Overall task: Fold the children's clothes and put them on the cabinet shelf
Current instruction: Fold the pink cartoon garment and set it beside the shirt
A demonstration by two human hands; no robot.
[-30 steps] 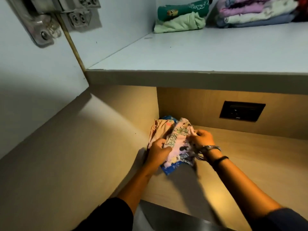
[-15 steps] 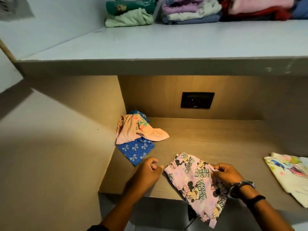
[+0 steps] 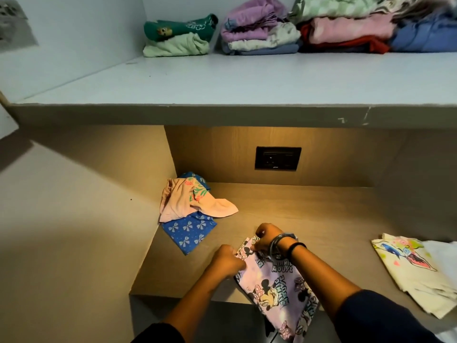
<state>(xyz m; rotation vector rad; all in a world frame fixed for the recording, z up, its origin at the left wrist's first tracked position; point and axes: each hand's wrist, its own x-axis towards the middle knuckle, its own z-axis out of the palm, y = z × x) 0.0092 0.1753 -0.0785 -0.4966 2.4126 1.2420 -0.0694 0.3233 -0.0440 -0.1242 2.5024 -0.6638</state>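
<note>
A pink Minnie Mouse garment [image 3: 277, 293] lies on the wooden lower shelf [image 3: 309, 211], its lower end hanging over the front edge. My left hand [image 3: 228, 262] pinches its left top edge. My right hand [image 3: 268, 237], with bangles on the wrist, grips the top corner just beyond. A crumpled peach garment [image 3: 188, 203] rests on a blue bow-print one [image 3: 188, 230] in the left back corner. A white printed shirt [image 3: 415, 268] lies at the right. Folded clothes [image 3: 259, 35] are stacked at the back of the grey upper shelf [image 3: 222, 82].
A black wall socket [image 3: 277, 158] sits in the back panel of the lower shelf. A green and pale-green folded pile [image 3: 176, 37] stands at the left of the upper stack. The cabinet side wall [image 3: 74, 219] closes off the left.
Both hands carried the Minnie Mouse garment away from the left corner pile to the shelf front. My right hand has since moved left, close to my left hand at the garment's top.
</note>
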